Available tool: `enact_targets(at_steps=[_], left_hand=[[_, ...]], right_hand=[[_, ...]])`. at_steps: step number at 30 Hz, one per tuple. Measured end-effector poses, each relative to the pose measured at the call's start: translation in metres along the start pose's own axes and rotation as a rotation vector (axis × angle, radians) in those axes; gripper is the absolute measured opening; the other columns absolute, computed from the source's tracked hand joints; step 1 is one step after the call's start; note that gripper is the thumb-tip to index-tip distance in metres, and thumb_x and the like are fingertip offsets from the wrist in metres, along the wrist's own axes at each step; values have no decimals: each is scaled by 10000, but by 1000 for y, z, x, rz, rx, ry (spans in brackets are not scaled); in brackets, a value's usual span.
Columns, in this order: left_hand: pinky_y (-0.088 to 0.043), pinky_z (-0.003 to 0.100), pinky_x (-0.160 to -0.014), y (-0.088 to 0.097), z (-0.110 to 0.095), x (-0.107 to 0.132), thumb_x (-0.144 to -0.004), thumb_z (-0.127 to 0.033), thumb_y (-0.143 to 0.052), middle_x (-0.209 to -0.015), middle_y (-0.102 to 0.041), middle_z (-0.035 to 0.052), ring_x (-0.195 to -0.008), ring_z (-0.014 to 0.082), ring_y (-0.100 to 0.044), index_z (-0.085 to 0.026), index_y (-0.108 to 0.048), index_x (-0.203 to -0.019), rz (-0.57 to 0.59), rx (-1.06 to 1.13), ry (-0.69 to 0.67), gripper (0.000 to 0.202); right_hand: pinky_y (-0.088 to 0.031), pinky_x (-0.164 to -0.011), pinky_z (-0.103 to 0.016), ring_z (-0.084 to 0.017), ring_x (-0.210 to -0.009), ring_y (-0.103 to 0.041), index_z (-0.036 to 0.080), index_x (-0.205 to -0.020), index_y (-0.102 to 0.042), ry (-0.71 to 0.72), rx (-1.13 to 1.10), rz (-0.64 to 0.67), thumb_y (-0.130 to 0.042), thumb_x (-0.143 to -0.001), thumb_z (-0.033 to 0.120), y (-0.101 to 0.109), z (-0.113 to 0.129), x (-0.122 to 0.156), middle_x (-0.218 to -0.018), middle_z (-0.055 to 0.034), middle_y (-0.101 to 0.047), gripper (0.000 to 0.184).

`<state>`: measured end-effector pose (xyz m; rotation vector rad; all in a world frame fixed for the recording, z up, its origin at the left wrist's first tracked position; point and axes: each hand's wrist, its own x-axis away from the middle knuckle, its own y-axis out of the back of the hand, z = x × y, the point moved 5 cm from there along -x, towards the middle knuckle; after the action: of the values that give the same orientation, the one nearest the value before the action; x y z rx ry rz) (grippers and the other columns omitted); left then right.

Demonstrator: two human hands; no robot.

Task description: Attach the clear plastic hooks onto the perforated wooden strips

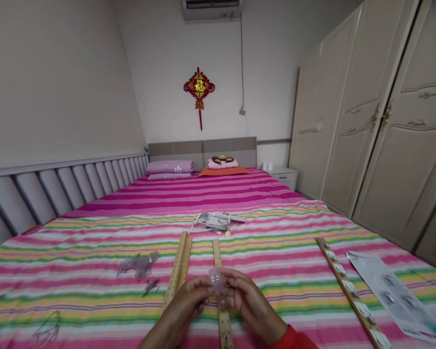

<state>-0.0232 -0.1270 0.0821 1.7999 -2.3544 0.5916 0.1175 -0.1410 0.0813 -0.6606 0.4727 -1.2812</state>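
Near: both hands meet above a perforated wooden strip (224, 321) laid lengthwise on the striped bedspread (105, 300). The left hand (189, 296) and right hand (245, 296), the latter with a red sleeve (292, 338), pinch a small clear plastic piece (215, 278) between thumbs and fingers; it shows a round, shiny form, and whether this is its content or its own moulding cannot be told. To the left, two further wooden strips (177, 269) lie side by side; beyond them are a loose metal piece (151, 287) and a heap of translucent plastic pieces (140, 265). To the right, a brown strip (343, 281) bears a row of white-and-metal fittings; just beside it lies a clear blister pack (392, 291) holding several metallic pieces, its corner teal, its print too small to read.

Middle: a pile of plastic packaging (212, 221), contents indistinct.

Far: folded purple bedding (170, 167) lies before the headboard (228, 148). On the wall, a red knot ornament (199, 97) carries the gold character 福; smaller characters flanking it are not legible.
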Motion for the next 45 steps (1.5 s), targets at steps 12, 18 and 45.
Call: enact_targets(at_steps=[12,18,45], left_hand=[[-284,212,-529,-10,-15,-21,-474,-266,-733,-463,-521,-72,-483,70,-414,-150,-646,-630,77,-231,-71,214],[-341,231,-606,-12,-36,-27,-560,-228,-677,-591,-576,-40,-584,100,-485,-139,-686,-739,147,-372,-222,200],[-405,285,-738,-46,-60,15,-922,-174,-455,-893,-694,31,-845,150,-574,-226,-638,-1017,152,-1527,-1395,213]], right_hand=[[-493,-444,-222,-121,-524,-611,130,-877,-720,8,57,-44,-752,-696,387,26,6,-22,-660,-13,-653,317],[-483,-444,-214,-117,-510,-592,131,-852,-711,-47,91,-52,-766,-682,389,25,3,-20,-618,-15,-641,313],[-319,-373,-134,-36,-399,-483,108,-645,-694,-207,152,-52,-762,-582,150,29,14,-23,-529,4,-631,102]])
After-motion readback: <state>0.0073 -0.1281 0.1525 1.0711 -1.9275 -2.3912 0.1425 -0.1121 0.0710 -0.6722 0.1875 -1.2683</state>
